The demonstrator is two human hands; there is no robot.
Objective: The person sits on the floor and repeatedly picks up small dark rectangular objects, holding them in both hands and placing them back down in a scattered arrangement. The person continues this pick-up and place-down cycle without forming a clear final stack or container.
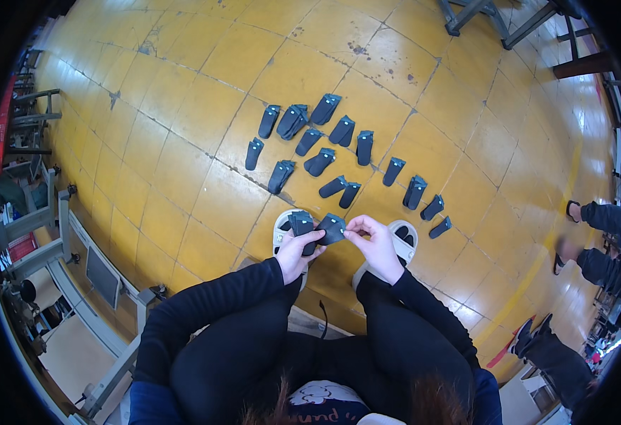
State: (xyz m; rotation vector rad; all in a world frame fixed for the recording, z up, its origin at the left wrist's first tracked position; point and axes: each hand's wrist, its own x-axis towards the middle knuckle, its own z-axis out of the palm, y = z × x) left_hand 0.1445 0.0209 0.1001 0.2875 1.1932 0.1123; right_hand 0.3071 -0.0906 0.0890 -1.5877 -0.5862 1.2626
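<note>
My left hand [297, 255] is closed around a small stack of dark, flat, rounded pieces [301, 224]. Another dark flat piece [332, 228] sticks out to the right between my two hands, its near-left edge under my left thumb. The fingertips of my right hand [373, 242] pinch that piece's right edge. Just beyond my feet, several bundles of similar dark pieces [319, 162] lie on the floor in loose rows. Small pale marks show at their far ends. What the pieces are made of I cannot tell.
Yellow floor tiles [204, 106] spread around the bundles. My feet in light sandals [403, 234] flank my hands. Grey metal frames [98, 283] stand at the left, and table legs [470, 14] at the far right. Other people's legs [601, 219] are at the right edge.
</note>
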